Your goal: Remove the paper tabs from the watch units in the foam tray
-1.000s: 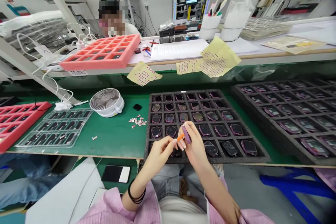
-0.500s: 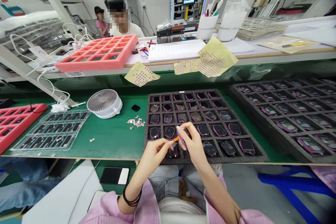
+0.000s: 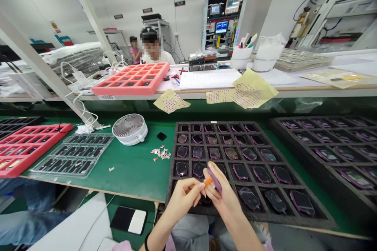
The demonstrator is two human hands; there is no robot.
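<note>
Above the near edge of a dark foam tray (image 3: 188, 182), my right hand (image 3: 219, 188) grips a purple-framed watch-like piece (image 3: 215, 180), seen edge-on. My left hand (image 3: 187, 196) pinches a small orange strip (image 3: 208, 181) whose far end touches the purple piece. The two hands are close together, fingertips nearly meeting. Rows of dark-screened, purple-rimmed pieces (image 3: 241, 171) lie in the tray's compartments. Several compartments near the front are hidden behind my hands.
A white fan (image 3: 130, 129), a small black piece (image 3: 161, 136) and pinkish scraps (image 3: 160, 153) lie left of the tray. Further left are a clear tray (image 3: 70, 155) and a red foam tray (image 3: 35, 145). Another dark tray (image 3: 324, 141) stands right. A person (image 3: 153, 47) sits beyond the shelf.
The head view has tilted and shifted, so the bench appears lower and further right. The purple piece is turned more edge-on, with the orange strip still against it.
</note>
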